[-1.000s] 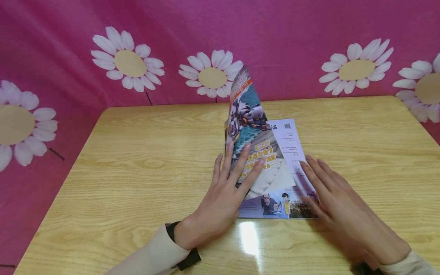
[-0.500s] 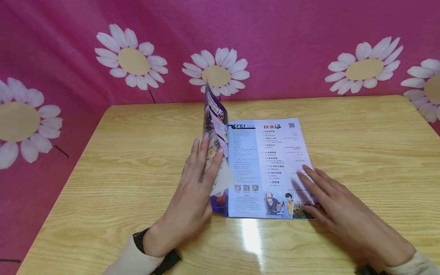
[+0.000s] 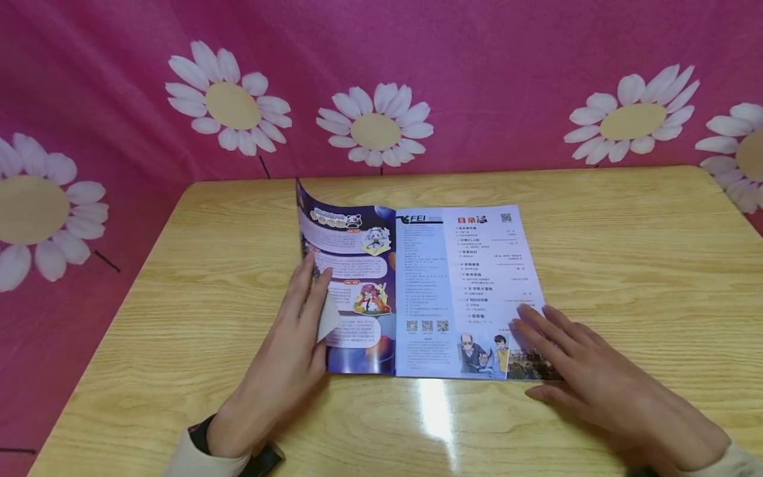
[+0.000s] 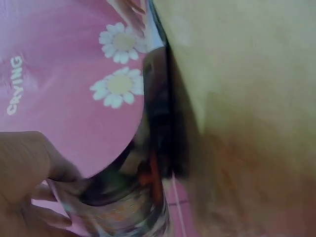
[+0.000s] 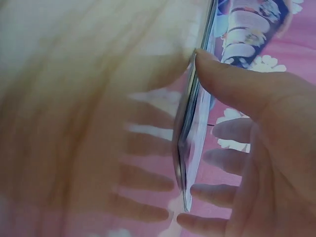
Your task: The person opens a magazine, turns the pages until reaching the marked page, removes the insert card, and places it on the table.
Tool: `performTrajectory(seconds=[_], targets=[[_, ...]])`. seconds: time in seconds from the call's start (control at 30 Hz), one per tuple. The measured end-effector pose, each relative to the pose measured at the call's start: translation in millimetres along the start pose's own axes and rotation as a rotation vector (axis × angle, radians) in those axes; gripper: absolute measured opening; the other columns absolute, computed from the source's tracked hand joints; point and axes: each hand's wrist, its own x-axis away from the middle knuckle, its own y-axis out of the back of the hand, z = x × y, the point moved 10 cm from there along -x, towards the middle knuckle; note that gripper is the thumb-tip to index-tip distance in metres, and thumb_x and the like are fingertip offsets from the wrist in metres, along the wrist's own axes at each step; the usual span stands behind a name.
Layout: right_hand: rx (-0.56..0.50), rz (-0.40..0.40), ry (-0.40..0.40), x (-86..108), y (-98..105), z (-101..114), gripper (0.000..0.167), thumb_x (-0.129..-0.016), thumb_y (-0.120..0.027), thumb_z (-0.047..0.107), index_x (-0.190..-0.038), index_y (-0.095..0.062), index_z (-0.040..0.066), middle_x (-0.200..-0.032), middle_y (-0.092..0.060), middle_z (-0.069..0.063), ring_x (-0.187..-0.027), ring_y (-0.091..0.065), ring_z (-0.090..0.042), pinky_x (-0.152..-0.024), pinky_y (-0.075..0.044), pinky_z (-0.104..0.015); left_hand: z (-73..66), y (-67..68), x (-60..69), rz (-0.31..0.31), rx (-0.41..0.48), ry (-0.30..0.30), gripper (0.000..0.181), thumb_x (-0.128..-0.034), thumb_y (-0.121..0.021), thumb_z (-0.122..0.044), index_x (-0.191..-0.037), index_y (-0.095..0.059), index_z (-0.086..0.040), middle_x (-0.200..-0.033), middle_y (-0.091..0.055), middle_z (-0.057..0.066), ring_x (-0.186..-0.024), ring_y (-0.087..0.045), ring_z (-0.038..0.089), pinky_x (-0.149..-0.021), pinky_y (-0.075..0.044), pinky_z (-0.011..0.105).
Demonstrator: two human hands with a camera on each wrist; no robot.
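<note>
A magazine [image 3: 423, 285] lies opened on the table, its contents page flat on the right. The purple inside of the front cover [image 3: 360, 301] curves up along its outer edge. My left hand [image 3: 268, 371] grips that edge, fingers overlapping the leaf and a pale corner showing beside the index finger. In the left wrist view, the thumb of the left hand [image 4: 24, 168] meets the curled, blurry cover [image 4: 118, 207]. My right hand [image 3: 602, 371] has straight fingers at the lower right corner. In the right wrist view, the thumb of the right hand [image 5: 281, 138] touches the magazine's edge [image 5: 187, 128].
The wooden table [image 3: 197, 298] extends on both sides of the magazine. Behind it hangs a pink cloth [image 3: 489, 79] printed with white daisies. Light reflects off the tabletop in front of the magazine.
My left hand has swung the cover leftward, from upright to nearly flat, uncovering the contents page and the purple inner side. My right hand has stayed near the lower right corner, shifting slightly.
</note>
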Motion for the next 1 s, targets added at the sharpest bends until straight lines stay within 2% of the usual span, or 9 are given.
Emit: performTrajectory(seconds=[0.13, 0.23, 0.33, 0.43, 0.53, 0.67, 0.77, 0.9, 1.0], targets=[[-0.011, 0.043, -0.029, 3.4, -7.4, -4.7, 0.079, -0.091, -0.059, 0.051, -0.155, -0.024, 0.02, -0.16, -0.021, -0.005, -0.146, -0.014, -0.032, -0.113, 0.013, -0.025, 23.4, -9.4, 7.5, 0.051, -0.039, 0.11, 0.066, -0.0919, -0.064, -0.012, -0.147, -0.031, 0.004, -0.16, -0.008, 0.019, -0.145, -0.008, 0.042, -0.108, -0.026, 0.056], [0.007, 0.043, -0.023, 5.3, -10.0, -6.8, 0.078, -0.091, -0.059, 0.05, -0.154, -0.026, 0.02, -0.159, -0.022, -0.006, -0.147, -0.009, -0.028, -0.112, 0.015, -0.025, 40.4, -17.7, 12.0, 0.124, -0.038, 0.202, 0.063, -0.0955, -0.06, -0.024, -0.144, -0.035, 0.007, -0.157, -0.015, 0.025, -0.141, -0.008, 0.051, -0.104, -0.028, 0.06], [0.04, 0.014, 0.012, 6.4, -10.0, -6.7, 0.075, -0.091, -0.061, 0.047, -0.153, -0.03, 0.017, -0.158, -0.025, -0.007, -0.148, -0.005, -0.024, -0.111, 0.016, -0.022, 54.2, -23.5, 16.3, 0.203, -0.036, 0.282, 0.063, -0.0967, -0.059, -0.029, -0.143, -0.037, 0.009, -0.155, -0.018, 0.029, -0.139, -0.009, 0.054, -0.102, -0.028, 0.062], [0.085, 0.0, 0.037, 6.5, -10.0, -6.1, 0.074, -0.091, -0.06, 0.046, -0.152, -0.032, 0.014, -0.157, -0.026, -0.007, -0.148, -0.001, -0.021, -0.11, 0.016, -0.022, 63.8, -23.7, 19.0, 0.238, -0.049, 0.311, 0.06, -0.0971, -0.058, -0.027, -0.139, -0.041, 0.012, -0.151, -0.023, 0.034, -0.137, -0.013, 0.057, -0.102, -0.027, 0.063], [0.131, -0.017, 0.064, 6.1, -8.7, -4.3, 0.073, -0.093, -0.058, 0.046, -0.152, -0.031, 0.013, -0.157, -0.027, -0.007, -0.148, 0.001, -0.018, -0.112, 0.015, -0.023, 71.2, -21.3, 20.5, 0.238, -0.067, 0.316, 0.055, -0.0965, -0.059, -0.024, -0.134, -0.045, 0.014, -0.146, -0.03, 0.035, -0.135, -0.022, 0.057, -0.104, -0.026, 0.063], [0.166, -0.079, 0.137, 6.5, -5.5, -0.5, 0.073, -0.095, -0.054, 0.047, -0.153, -0.028, 0.01, -0.157, -0.028, -0.009, -0.148, 0.0, -0.016, -0.114, 0.011, -0.025, 75.7, -18.0, 20.9, 0.211, -0.082, 0.301, 0.051, -0.0955, -0.06, -0.022, -0.13, -0.051, 0.014, -0.14, -0.039, 0.034, -0.128, -0.039, 0.051, -0.102, -0.034, 0.06], [0.18, -0.126, 0.186, 6.5, -4.0, 1.9, 0.071, -0.097, -0.047, 0.05, -0.152, -0.029, 0.008, -0.156, -0.029, -0.01, -0.148, -0.001, -0.015, -0.115, 0.008, -0.025, 74.1, -17.5, 19.2, 0.187, -0.065, 0.259, 0.047, -0.095, -0.061, -0.02, -0.127, -0.053, 0.015, -0.135, -0.045, 0.035, -0.123, -0.046, 0.048, -0.099, -0.039, 0.057], [0.2, -0.16, 0.225, 6.3, -4.0, 4.2, 0.068, -0.099, -0.039, 0.051, -0.15, -0.032, 0.006, -0.154, -0.033, -0.012, -0.147, -0.001, -0.013, -0.115, 0.006, -0.025, 68.9, -18.3, 16.6, 0.17, -0.051, 0.196, 0.042, -0.0934, -0.063, -0.016, -0.123, -0.056, 0.013, -0.129, -0.049, 0.036, -0.122, -0.046, 0.051, -0.101, -0.036, 0.06], [0.202, -0.16, 0.234, 7.0, -4.6, 4.6, 0.064, -0.101, -0.037, 0.049, -0.147, -0.039, 0.004, -0.15, -0.039, -0.014, -0.147, 0.0, -0.011, -0.115, 0.005, -0.025, 66.5, -20.1, 14.8, 0.182, -0.07, 0.189, 0.043, -0.0927, -0.064, -0.017, -0.124, -0.056, 0.011, -0.131, -0.048, 0.036, -0.125, -0.041, 0.054, -0.103, -0.03, 0.063]])
